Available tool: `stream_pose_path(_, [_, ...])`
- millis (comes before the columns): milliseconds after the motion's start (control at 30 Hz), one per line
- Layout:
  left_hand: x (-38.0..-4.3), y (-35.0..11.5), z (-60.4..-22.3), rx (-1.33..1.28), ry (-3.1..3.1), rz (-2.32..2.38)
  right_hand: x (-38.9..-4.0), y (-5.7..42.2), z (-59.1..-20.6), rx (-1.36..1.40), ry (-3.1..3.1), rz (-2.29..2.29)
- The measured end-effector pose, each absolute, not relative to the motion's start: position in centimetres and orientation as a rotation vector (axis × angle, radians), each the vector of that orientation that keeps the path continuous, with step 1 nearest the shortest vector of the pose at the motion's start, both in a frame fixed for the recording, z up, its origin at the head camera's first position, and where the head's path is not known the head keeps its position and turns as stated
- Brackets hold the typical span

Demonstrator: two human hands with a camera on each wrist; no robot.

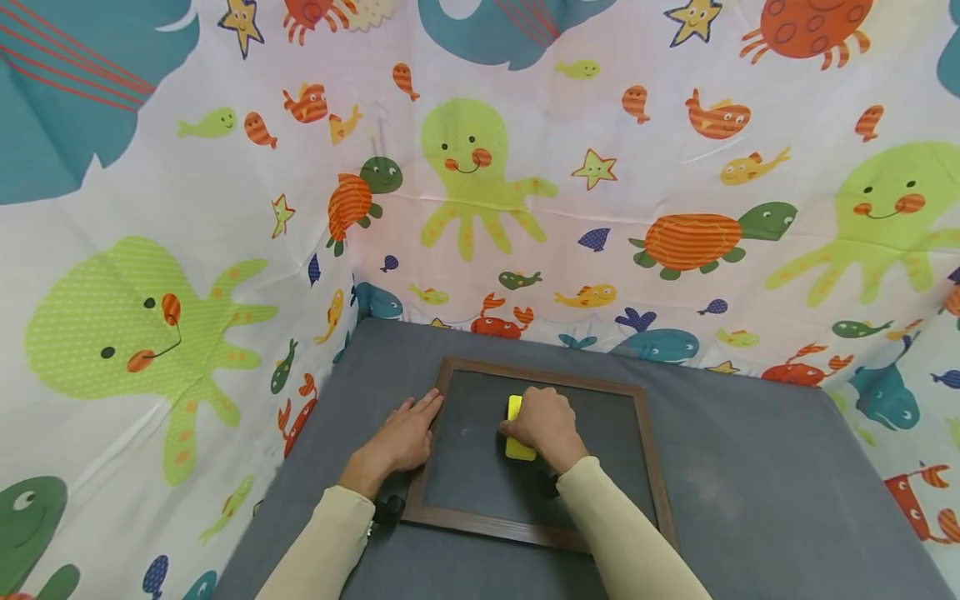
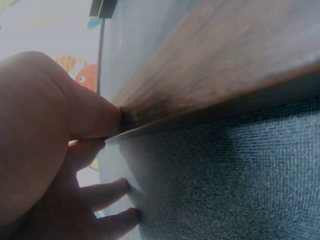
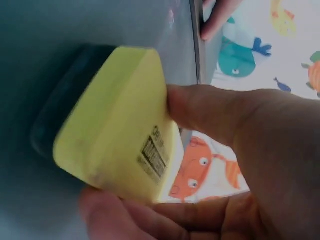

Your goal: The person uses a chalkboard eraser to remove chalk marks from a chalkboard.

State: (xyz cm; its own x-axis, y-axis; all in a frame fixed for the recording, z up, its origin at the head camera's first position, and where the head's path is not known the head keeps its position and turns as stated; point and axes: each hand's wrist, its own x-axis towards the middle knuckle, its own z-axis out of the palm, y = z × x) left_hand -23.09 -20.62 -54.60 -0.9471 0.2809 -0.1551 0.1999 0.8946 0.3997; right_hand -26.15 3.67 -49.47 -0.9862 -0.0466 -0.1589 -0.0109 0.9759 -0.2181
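Observation:
A framed chalkboard (image 1: 480, 479) lies flat, with a brown wooden frame (image 1: 517, 531) round its dark surface. My right hand (image 1: 547, 423) grips a yellow board eraser (image 3: 117, 115) between thumb and fingers. The eraser's dark felt side (image 3: 65, 100) faces the board, right at its surface near the middle. Small printed text shows on its yellow top. At the frame's left side, my left hand (image 1: 401, 435) touches the wood with thumb and forefinger, its other fingers reaching out over the cloth (image 2: 215, 180). A faint pinkish mark (image 1: 463, 432) shows on the board between the hands.
Dark grey cloth covers the table (image 1: 757, 475) on all sides of the board. Behind and to the left hangs a white curtain (image 1: 480, 283) printed with sea animals. Each wrist carries a small black device (image 1: 388, 510).

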Motion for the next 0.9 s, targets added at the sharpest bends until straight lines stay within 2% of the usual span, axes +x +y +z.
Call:
stream_pose_path(600, [-23.3,-20.0,-54.8,0.354,2.834,0.554,-25.3,-3.5,-50.0,-0.219,2.952,-0.292])
stream_pose_path(900, [-23.2,-20.3,-54.9,0.339,2.848,0.551,-25.4,-4.3,-50.3,-0.234,2.947,-0.272])
